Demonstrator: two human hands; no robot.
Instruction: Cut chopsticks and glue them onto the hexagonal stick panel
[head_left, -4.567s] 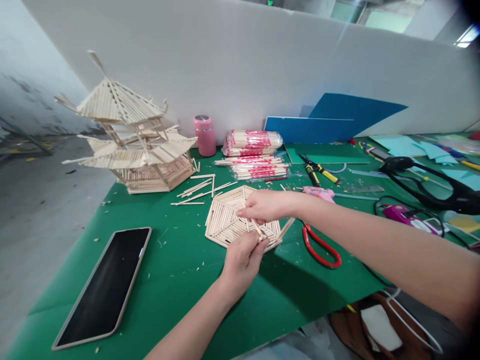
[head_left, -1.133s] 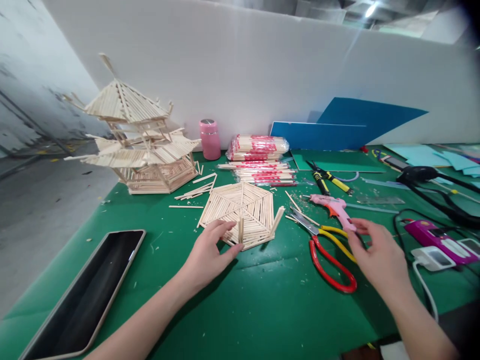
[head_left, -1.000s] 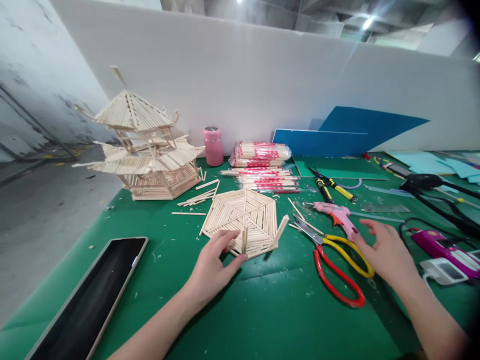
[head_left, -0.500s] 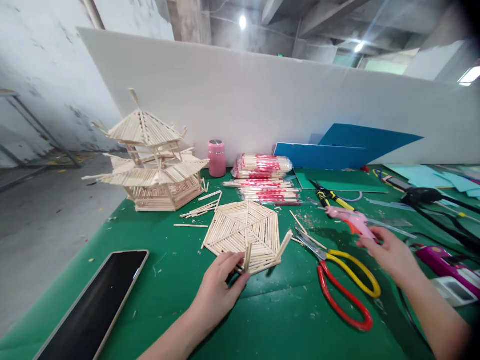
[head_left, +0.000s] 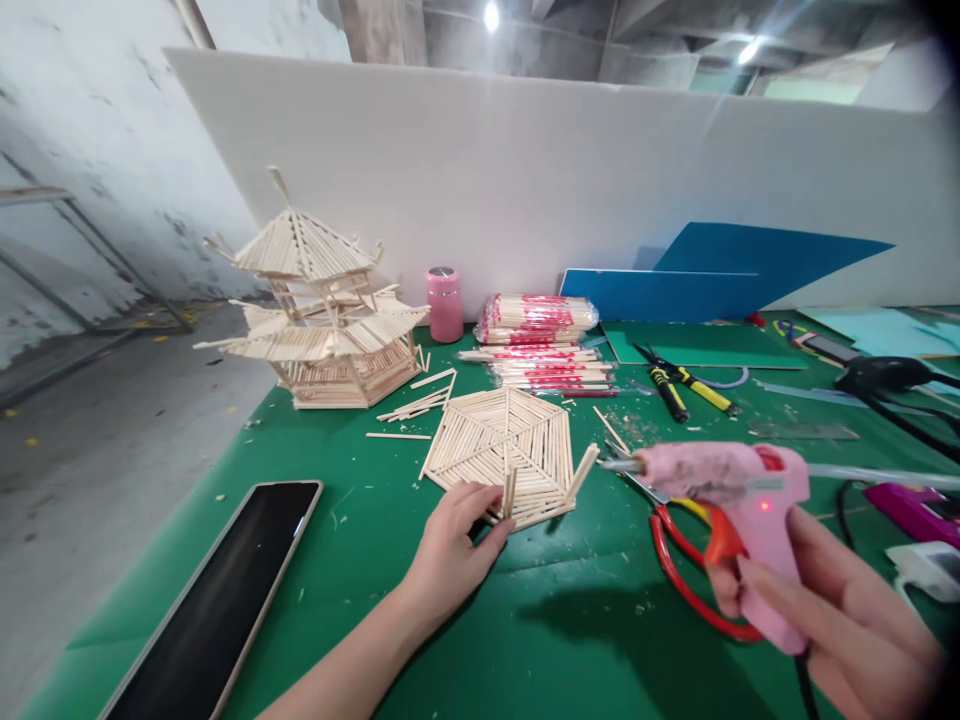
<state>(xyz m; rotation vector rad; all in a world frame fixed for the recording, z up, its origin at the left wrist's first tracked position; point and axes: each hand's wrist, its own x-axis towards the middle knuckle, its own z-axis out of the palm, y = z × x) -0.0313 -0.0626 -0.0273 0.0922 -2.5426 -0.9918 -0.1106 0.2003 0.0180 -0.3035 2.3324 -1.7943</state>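
Hexagonal stick panel (head_left: pixel 480 440) lies flat mid-tabletop (head_left: pixel 465 650); left hand (head_left: pixel 450 545) pinches upright stick post (head_left: pixel 510 488) at its six o'clock edge, likely steadying it. Right hand (head_left: pixel 847 605) grips glue gun (head_left: pixel 757 515) at three o'clock, nozzle (head_left: pixel 621 465) facing panel, probably held clear of tabletop.

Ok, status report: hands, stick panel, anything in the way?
Right hand holding glue gun. Left hand at near post. Stick panel on table. Scissors partly hidden behind glue gun.

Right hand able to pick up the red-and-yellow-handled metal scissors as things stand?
Probably not: the right hand holds the pink glue gun, which also covers part of the scissors in this view.
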